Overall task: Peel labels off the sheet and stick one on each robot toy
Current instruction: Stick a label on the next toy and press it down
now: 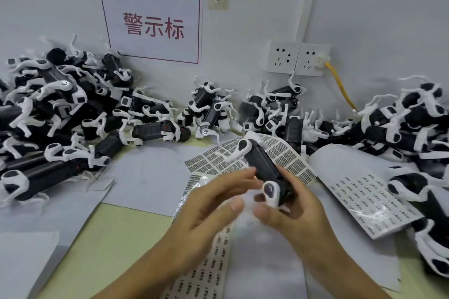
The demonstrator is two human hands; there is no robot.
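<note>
Black-bodied, white-legged plastic robot toy: gripped by the right hand above the printed white label sheet. Left hand, fingers extended, touches its body—apparently pressing a label. Next: firm rub-down.

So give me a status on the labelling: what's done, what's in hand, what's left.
Done: cannot tell; no stuck label is readable on any toy in either pile.
In hand: the right hand grips one robot toy, and the left hand reaches its fingertips to the black body.
Left: the label sheet still carries many rows, and toys are heaped in the left pile and the right pile.
</note>
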